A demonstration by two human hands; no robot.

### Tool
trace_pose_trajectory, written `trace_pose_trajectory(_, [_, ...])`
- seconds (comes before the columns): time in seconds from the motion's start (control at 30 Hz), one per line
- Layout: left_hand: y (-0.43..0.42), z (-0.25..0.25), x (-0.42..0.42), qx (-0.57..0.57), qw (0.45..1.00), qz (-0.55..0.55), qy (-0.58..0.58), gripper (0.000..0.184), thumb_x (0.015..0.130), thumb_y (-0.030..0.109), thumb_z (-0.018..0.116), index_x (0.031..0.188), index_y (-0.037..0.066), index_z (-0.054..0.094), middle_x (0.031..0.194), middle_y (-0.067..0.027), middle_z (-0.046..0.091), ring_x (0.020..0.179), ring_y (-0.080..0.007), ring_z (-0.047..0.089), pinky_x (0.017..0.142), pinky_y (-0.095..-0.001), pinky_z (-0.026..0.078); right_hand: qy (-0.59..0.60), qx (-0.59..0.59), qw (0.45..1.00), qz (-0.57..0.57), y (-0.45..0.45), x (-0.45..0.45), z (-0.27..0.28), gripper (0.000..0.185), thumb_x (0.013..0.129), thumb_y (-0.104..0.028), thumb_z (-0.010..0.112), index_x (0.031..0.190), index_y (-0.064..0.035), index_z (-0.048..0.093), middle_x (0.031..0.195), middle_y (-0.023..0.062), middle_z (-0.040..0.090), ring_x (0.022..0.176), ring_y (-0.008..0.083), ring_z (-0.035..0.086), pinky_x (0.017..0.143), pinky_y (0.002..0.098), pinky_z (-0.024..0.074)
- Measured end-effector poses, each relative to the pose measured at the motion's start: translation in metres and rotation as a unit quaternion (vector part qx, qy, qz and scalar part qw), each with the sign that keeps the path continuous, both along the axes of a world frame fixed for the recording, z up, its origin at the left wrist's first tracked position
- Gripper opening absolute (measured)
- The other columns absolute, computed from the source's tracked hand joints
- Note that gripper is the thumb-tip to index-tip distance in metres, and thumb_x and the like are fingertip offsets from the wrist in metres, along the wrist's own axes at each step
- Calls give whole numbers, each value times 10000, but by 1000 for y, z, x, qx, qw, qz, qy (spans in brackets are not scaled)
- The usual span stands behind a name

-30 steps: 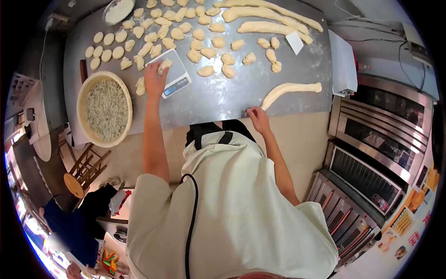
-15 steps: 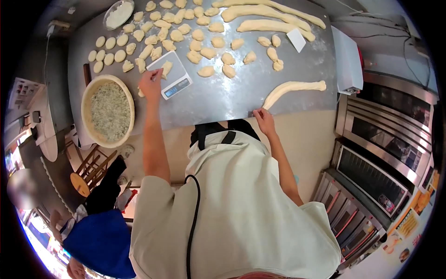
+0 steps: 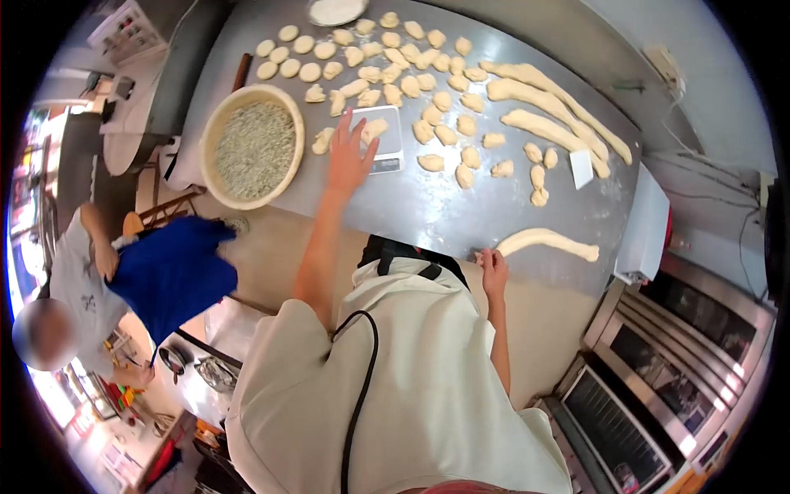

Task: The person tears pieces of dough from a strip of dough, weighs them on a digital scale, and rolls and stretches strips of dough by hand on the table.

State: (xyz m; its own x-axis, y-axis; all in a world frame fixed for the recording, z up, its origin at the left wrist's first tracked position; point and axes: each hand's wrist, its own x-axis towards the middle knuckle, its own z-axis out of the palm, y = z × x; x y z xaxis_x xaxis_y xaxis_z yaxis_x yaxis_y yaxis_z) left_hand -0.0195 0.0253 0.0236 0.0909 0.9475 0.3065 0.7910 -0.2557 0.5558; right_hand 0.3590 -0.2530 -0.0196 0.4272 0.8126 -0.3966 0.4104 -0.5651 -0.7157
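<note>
My left hand (image 3: 350, 159) is open, its fingers spread at the left edge of a white digital scale (image 3: 388, 152). A piece of dough (image 3: 375, 129) rests on the scale, just right of the fingers. Another dough lump (image 3: 322, 142) lies on the table, left of this hand. At the table's front edge, my right hand (image 3: 494, 270) has its fingers closed beside the near end of a dough strip (image 3: 550, 240). Something small and dark shows at those fingertips; its kind is unclear.
A large bowl of chopped filling (image 3: 207, 156) stands left of the scale. Several dough lumps (image 3: 467, 125), flattened rounds (image 3: 304, 44) and long dough strips (image 3: 543, 130) cover the steel table's far side. A white scraper (image 3: 582, 169) lies right. A person with blue cloth (image 3: 177, 267) is at left.
The view has turned and shifted. My left hand has gone from pinched fingers by the dough on the scale to spread ones. My right hand remains by the strip's end.
</note>
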Motion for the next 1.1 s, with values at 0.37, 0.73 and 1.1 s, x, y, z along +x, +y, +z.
trace_pose_trajectory(0.37, [-64, 32, -48, 43, 995, 90, 3, 456, 947, 176, 727, 1351, -7, 621, 1482, -219, 582, 1336, -441, 557, 1137, -537, 424, -23, 54, 998, 28, 23, 44, -14, 345, 1086, -313, 611, 1028, 8, 725, 857, 49, 714, 778, 113, 621, 734, 292, 512])
trace_pose_trajectory(0.73, [-56, 60, -57, 14, 996, 86, 9, 393, 991, 148, 702, 1349, -1, 636, 1464, -201, 608, 1322, -406, 579, 1119, -483, 448, 6, 66, 996, -62, 2, 69, -9, 324, 1081, -306, 624, 1009, -7, 727, 801, 15, 669, 738, 87, 573, 688, 267, 472])
trace_pose_trajectory(1.1, [16, 64, -17, 54, 998, 11, -30, 353, 991, 155, 704, 1322, 36, 671, 1457, -185, 616, 1323, -389, 579, 1106, -470, 462, -72, 53, 994, -67, -34, 60, 10, 310, 1072, -316, 653, 1021, -14, 697, 782, 18, 635, 734, 101, 556, 687, 290, 470])
